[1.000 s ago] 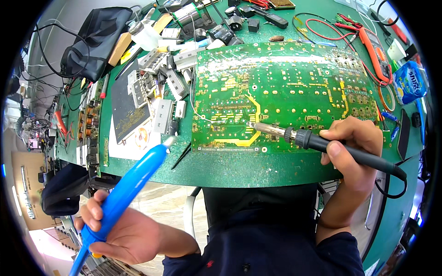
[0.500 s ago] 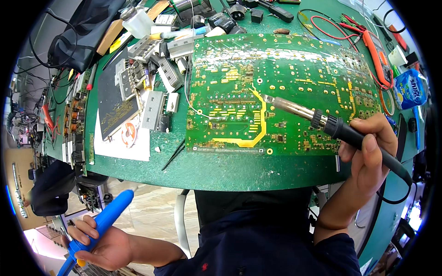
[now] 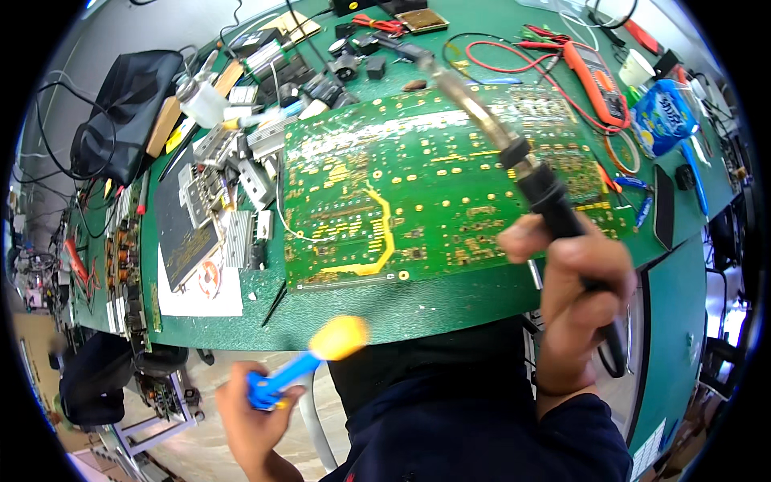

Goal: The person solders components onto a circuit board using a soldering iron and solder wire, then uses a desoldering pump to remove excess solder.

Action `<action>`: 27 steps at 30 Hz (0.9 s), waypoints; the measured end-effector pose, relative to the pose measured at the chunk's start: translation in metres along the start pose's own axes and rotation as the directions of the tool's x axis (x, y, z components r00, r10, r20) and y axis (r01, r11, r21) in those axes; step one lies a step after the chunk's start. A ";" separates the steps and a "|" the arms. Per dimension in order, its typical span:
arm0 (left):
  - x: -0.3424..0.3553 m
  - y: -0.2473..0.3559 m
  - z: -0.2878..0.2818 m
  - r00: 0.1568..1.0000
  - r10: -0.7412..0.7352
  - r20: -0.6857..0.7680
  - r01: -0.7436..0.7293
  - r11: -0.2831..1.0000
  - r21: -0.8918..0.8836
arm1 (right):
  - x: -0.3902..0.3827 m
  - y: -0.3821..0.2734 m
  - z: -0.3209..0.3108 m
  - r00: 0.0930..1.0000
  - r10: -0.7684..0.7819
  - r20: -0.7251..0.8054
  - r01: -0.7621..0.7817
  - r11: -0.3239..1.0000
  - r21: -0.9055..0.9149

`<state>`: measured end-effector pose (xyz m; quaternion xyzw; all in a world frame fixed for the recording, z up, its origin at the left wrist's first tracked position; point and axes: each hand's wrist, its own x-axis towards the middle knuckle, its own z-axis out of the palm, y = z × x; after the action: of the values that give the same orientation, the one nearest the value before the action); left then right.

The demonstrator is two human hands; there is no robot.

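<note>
My right hand (image 3: 586, 277) is closed round the black handle of a soldering iron (image 3: 550, 197), its metal barrel pointing up and away above the right part of a large green circuit board (image 3: 434, 213). The tip appears clear of the board. Below the table's front edge, my left hand (image 3: 247, 418) grips a blue desoldering pump (image 3: 295, 369), whose yellow end is blurred and points up toward the table edge. The board lies flat, solder side up, with a thick yellow trace on its left part. A thin pale wire reaches onto its left side.
Heat sinks (image 3: 238, 238) and loose components crowd the table left of the board. Black tweezers (image 3: 274, 304) lie near the front edge. At the right are an orange multimeter (image 3: 593, 80), a blue packet (image 3: 663, 120) and a white cup (image 3: 636, 67). A white bottle (image 3: 202, 102) stands back left.
The view has shifted. My right hand has swung the soldering iron's tip up and away from the board's middle. My left hand has moved right, turning the desoldering pump yellow end forward.
</note>
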<state>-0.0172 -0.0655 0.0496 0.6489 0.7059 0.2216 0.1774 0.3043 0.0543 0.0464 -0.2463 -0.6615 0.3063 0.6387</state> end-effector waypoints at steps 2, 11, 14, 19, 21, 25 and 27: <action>0.007 0.013 0.017 0.984 0.134 0.116 -0.147 0.982 0.118 | 0.002 -0.006 0.012 0.997 0.031 0.068 -0.037 0.995 0.094; 0.038 0.060 0.030 0.824 0.491 0.282 -0.549 0.815 0.186 | -0.021 -0.022 0.023 0.984 0.017 0.177 -0.060 0.969 0.239; 0.034 0.060 0.036 0.807 0.530 0.262 -0.574 0.808 0.133 | -0.037 -0.023 0.018 0.976 0.051 0.211 -0.111 0.953 0.281; 0.043 0.059 0.029 0.818 0.533 0.216 -0.572 0.794 0.206 | -0.040 -0.023 0.009 0.998 0.059 0.004 -0.058 0.963 0.264; 0.042 0.055 0.029 0.815 0.543 0.202 -0.577 0.794 0.192 | -0.042 -0.023 0.013 0.995 0.099 -0.005 -0.094 0.958 0.271; 0.038 0.064 0.035 0.787 0.569 0.237 -0.616 0.748 0.248 | -0.047 -0.027 0.024 0.983 0.151 0.106 -0.170 0.963 0.208; 0.039 0.069 0.038 0.776 0.596 0.206 -0.630 0.723 0.283 | -0.045 -0.028 0.025 0.966 0.124 0.228 -0.174 0.962 0.211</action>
<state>0.0571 -0.0190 0.0566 0.8763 0.4685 0.1112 0.0157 0.2841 0.0007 0.0351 -0.1861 -0.6657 0.4526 0.5633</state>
